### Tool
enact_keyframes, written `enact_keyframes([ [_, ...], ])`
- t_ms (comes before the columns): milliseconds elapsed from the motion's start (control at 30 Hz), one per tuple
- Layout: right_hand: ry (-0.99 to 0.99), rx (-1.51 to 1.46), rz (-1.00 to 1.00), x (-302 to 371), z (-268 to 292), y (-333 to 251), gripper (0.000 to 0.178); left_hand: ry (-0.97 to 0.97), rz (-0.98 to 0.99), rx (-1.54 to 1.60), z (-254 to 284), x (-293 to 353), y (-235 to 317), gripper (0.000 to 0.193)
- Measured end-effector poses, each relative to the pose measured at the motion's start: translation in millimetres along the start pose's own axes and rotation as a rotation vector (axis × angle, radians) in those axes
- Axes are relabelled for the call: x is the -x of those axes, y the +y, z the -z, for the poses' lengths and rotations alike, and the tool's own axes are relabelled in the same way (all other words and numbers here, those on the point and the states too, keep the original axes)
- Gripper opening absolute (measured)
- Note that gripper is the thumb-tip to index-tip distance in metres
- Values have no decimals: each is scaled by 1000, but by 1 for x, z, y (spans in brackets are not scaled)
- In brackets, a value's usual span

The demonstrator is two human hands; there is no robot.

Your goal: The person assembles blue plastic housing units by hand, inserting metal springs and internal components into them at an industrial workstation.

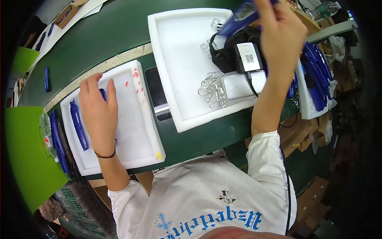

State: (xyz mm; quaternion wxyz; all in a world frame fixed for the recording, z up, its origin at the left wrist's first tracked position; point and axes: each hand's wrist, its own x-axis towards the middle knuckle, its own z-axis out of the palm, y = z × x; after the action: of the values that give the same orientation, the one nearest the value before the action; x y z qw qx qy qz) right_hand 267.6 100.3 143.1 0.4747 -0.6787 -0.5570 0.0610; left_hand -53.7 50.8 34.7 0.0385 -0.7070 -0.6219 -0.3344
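My right hand (281, 36) is raised at the far right, its fingers closed on a long blue plastic part (240, 19) above the far edge of the larger white foam tray (169, 30). My left hand (99, 113) reaches palm down over the smaller white foam tray (127, 149), with thumb and forefinger apart. Beneath it, a bit of another blue part (103, 94) shows in the gap; the rest is hidden. Just left of that hand lies a slim blue plastic part (78, 125). Several silver wire hooks (213, 89) sit in the larger tray.
A black strapped device (248, 57) and a silver-white box (242, 86) with a cable occupy the larger tray's right side. Between the trays lies a dark flat phone-like device (158, 93). Several blue parts (316, 75) fill another foam tray at right; more (59, 141) lie at left beside a plastic bottle (46, 133).
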Motion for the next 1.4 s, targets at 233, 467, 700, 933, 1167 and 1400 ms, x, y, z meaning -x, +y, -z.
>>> enact_keyframes([
  [233, 103, 855, -50, -82, 42, 162, 51, -458, 264, -377, 10, 9, -23, 57],
  [467, -222, 782, -2, -76, -4, 179, 59, -493, 235, -247, 2, 13, -36, 60],
  [700, -904, 229, 515, 41, -71, 26, 25, -439, 233, -318, 23, 16, -45, 52],
  [933, -1089, 658, 574, 52, -63, 42, 31, -522, 215, -278, 12, 7, -61, 32],
  [1167, -1281, 689, 377, 50, -84, 33, 17, -219, 478, 360, 11, -12, -34, 21],
  [1400, -1222, 426, 568, 44, -74, 48, 13, 211, 336, 730, 4, -17, -32, 45],
])
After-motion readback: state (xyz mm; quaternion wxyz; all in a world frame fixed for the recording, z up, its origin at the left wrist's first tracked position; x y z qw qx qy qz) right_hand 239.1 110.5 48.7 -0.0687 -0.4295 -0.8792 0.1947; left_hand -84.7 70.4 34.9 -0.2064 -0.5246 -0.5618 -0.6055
